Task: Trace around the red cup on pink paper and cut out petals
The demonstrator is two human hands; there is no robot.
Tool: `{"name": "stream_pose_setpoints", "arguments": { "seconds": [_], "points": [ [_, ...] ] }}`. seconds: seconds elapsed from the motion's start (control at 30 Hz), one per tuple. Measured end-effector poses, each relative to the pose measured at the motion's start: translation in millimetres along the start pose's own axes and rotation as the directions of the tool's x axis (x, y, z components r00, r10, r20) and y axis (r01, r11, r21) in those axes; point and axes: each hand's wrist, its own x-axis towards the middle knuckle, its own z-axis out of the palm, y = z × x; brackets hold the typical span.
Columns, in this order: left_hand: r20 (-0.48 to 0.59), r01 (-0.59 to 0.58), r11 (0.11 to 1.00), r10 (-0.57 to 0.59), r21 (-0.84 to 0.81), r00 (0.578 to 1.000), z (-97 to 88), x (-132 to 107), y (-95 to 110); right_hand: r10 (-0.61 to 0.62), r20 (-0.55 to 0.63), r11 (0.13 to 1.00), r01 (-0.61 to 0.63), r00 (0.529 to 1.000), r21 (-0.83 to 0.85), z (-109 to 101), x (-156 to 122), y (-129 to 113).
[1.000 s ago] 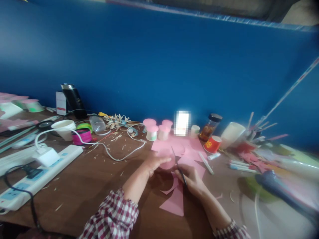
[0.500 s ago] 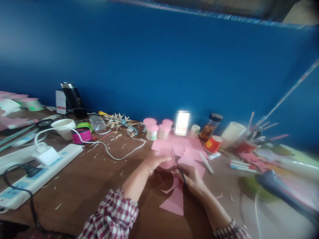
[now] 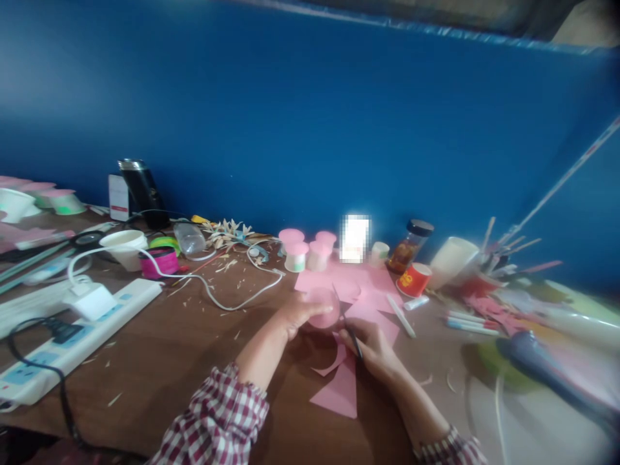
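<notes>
My left hand (image 3: 296, 315) is closed on a round piece of pink paper (image 3: 323, 307), held just above the brown table (image 3: 184, 342). My right hand (image 3: 372, 349) grips small dark scissors (image 3: 347, 319) whose blades point up against the paper's right edge. Pink offcuts (image 3: 339, 387) lie on the table under my hands. More pink sheets (image 3: 368, 290) lie flat just behind. Both sleeves are red-and-white checked.
A white power strip (image 3: 72, 342) with plugs and a white cable (image 3: 213, 290) lies at left. Small pink-lidded cups (image 3: 296, 253), a jar (image 3: 409, 245), a red paper cup (image 3: 413, 280), pens (image 3: 469, 323) and a white cup (image 3: 124, 248) stand along the blue wall. A dark blue tool (image 3: 547, 374) lies at right.
The round pink paper has turned slightly in my left hand and sits a little higher. The scissors stay at its right edge. Nothing else has moved.
</notes>
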Motion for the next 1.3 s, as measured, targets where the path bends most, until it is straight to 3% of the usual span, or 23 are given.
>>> {"name": "stream_pose_setpoints", "arguments": {
  "seconds": [0.1,0.57,0.97,1.3],
  "points": [
    [0.048,-0.010,1.000,0.010,0.010,0.999,-3.4,1.6,-2.6,0.004,-0.006,1.000,-0.004,1.000,0.003,0.1,-0.1,-1.4],
    [0.075,-0.012,1.000,0.011,0.013,0.997,-5.3,2.7,-3.3,0.011,-0.011,0.999,-0.012,1.000,-0.044,-0.9,-1.0,-0.7],
    [0.012,0.027,1.000,-0.027,0.007,1.000,-5.8,3.6,-2.4,0.008,0.001,0.997,-0.008,1.000,-0.078,-1.0,0.5,-2.7],
    [0.033,0.066,0.996,-0.068,0.057,0.997,-13.5,4.7,-5.6,0.017,0.027,0.999,-0.016,1.000,-0.047,0.3,0.2,-0.8]
  ]
}}
